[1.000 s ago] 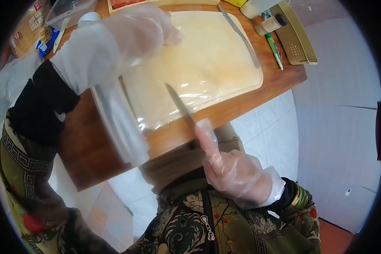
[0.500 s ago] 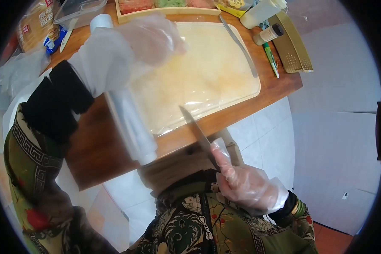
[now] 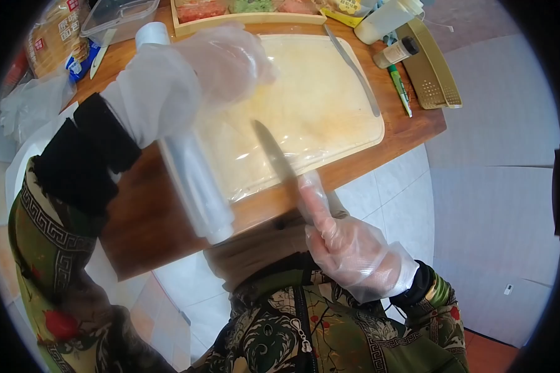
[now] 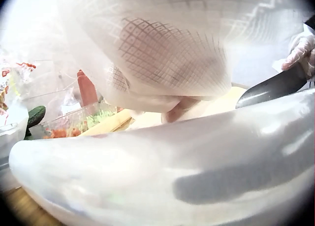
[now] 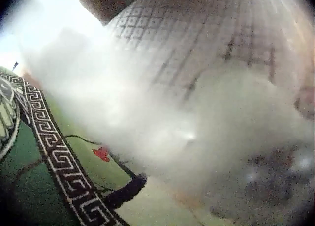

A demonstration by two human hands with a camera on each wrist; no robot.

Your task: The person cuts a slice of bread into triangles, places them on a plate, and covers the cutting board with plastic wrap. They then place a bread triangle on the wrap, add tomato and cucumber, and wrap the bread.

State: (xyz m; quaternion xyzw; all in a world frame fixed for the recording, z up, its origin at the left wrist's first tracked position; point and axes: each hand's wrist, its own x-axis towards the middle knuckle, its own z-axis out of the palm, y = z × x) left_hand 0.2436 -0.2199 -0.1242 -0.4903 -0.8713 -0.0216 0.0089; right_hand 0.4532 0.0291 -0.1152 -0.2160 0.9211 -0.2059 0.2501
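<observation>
My right hand [image 3: 358, 258] wears a clear plastic glove and grips a knife [image 3: 274, 152], index finger laid along its blade. The knife points up and left over the board's front edge. My left hand [image 3: 230, 65], gloved too, is over the left part of a cream cutting board [image 3: 317, 93], fingertips bent down close to its surface. Clear plastic wrap with shiny creases covers the front of the board. Under my left wrist lies a roll of plastic wrap [image 3: 196, 186], large in the left wrist view. The right wrist view shows mostly blurred glove and sleeve.
A second knife [image 3: 353, 68] lies along the board's right side. Behind the board is a wooden tray [image 3: 249, 20] with red and green food. A seasoning jar [image 3: 395, 53], green marker [image 3: 399, 90] and tan basket [image 3: 432, 74] stand right; bread [image 3: 56, 37] and a plastic box [image 3: 118, 18] left.
The knife in my right hand has swung down toward my body, then back up over the board. The left hand stays over the board's left part. The head view has shifted slightly.
</observation>
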